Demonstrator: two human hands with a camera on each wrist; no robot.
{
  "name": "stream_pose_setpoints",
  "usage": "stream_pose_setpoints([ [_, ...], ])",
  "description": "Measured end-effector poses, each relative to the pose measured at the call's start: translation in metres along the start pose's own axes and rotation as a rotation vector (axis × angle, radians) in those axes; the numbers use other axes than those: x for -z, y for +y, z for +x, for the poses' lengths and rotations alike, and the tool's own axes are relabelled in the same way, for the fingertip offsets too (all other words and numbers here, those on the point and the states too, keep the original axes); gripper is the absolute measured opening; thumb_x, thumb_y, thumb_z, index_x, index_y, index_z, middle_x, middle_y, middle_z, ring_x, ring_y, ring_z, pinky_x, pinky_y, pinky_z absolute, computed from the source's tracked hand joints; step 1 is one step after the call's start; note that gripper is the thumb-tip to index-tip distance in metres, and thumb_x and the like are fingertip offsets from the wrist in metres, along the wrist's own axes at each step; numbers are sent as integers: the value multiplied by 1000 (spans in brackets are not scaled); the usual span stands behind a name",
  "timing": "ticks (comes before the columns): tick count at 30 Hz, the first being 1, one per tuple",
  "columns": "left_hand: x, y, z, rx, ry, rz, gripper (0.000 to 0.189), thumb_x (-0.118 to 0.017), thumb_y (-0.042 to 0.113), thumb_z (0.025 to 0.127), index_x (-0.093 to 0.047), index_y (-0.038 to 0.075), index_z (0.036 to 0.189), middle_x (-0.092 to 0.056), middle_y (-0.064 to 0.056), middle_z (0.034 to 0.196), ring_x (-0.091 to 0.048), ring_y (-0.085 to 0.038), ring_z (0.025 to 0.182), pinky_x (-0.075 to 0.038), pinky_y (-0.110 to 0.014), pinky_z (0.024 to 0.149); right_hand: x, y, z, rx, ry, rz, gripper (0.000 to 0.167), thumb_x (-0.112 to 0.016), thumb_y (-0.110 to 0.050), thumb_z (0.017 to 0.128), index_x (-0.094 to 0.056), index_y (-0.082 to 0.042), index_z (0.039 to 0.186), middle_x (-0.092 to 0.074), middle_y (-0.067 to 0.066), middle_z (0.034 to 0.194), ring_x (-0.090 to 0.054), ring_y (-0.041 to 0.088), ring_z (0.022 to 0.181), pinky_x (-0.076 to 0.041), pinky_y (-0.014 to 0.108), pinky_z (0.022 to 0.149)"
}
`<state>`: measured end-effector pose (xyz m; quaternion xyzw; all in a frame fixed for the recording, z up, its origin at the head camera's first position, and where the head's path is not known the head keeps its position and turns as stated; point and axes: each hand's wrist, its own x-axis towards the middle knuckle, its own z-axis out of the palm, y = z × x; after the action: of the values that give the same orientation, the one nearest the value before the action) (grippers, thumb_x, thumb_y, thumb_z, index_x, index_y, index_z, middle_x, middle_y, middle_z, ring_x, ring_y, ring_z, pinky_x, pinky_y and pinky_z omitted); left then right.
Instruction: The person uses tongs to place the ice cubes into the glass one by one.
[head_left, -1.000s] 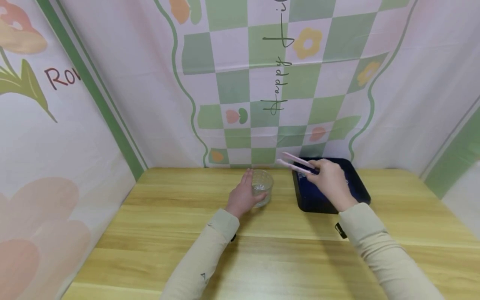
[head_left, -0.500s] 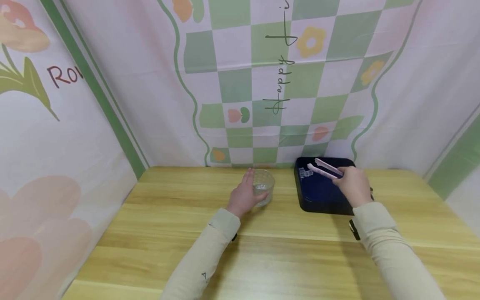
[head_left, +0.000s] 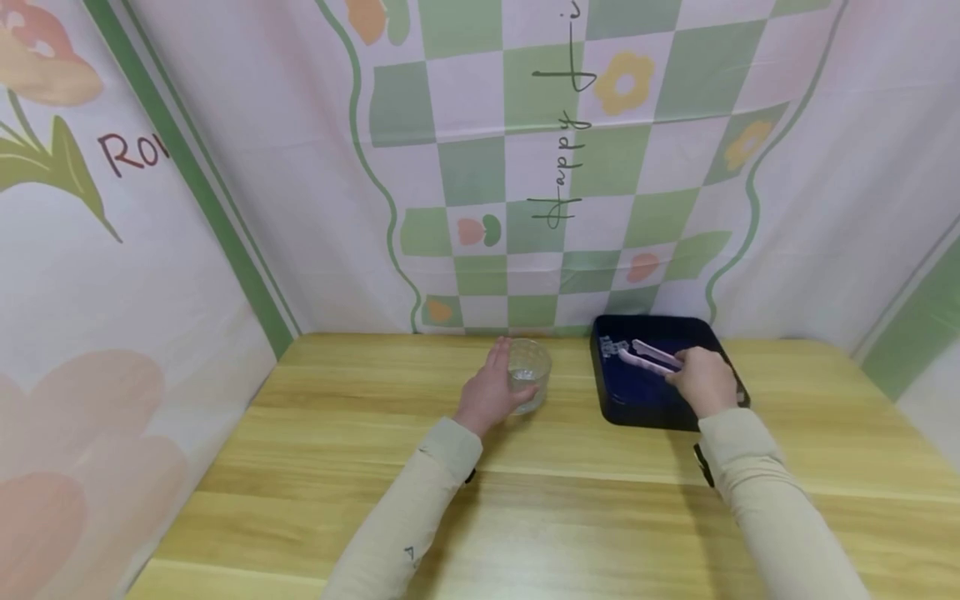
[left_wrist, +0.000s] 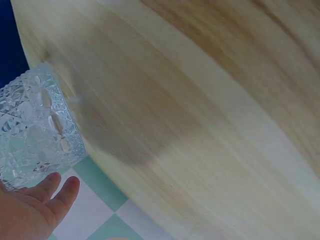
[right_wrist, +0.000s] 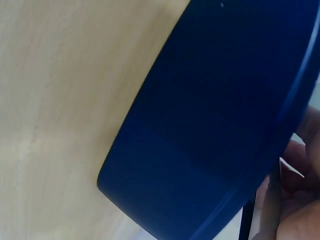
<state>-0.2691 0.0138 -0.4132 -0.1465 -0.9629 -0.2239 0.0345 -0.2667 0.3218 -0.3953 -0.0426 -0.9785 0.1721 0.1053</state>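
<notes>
A dark tray (head_left: 630, 395) rests on the wood-grain worktop (head_left: 525, 525). Inside it, toward its far left corner, lies a cluster of small pale pieces (head_left: 617, 346), too small to make out. Left of the tray and well apart from it stands a clear glass (head_left: 538, 375), upright, with something clear low inside; whether water, ice or the base itself, I cannot tell.

The left hand (head_left: 486, 396) holds the glass from the side away from the tray, fingers on the far side and thumb on the near one. The right hand (head_left: 705, 382), over the tray's right part, grips pink tongs (head_left: 645, 363), their tips spread apart above the tray's interior.

The left wrist view alone shows the cut facets and oval dimples on the glass, which runs out of the picture. The right wrist view shows the tray's smooth blue outer wall, which hides its contents; the fingers beyond are partly cut off. A printed cloth (head_left: 480, 275) hangs behind the tray.
</notes>
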Motion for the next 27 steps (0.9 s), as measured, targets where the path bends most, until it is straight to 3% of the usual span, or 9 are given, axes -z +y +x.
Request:
stream_pose_setpoints([
  [13,1,0,-1,3,-8,-9,91,-64,48,87,-17,6,153,-23,-10,159,-68,-26,90,-57,-30,65,-10,-2,4,-25,-23,25,38,-70,-12,79,-62,11,110,-63,34,102,-60,50,82,-49,56,64],
  [27,-1,-3,1,0,-10,2,92,-63,50,87,-16,5,152,-22,-10,160,-68,-25,90,-57,-29,66,-12,3,7,2,-47,47,42,-66,-10,83,-58,12,118,-58,37,114,-56,56,95,-49,61,75],
])
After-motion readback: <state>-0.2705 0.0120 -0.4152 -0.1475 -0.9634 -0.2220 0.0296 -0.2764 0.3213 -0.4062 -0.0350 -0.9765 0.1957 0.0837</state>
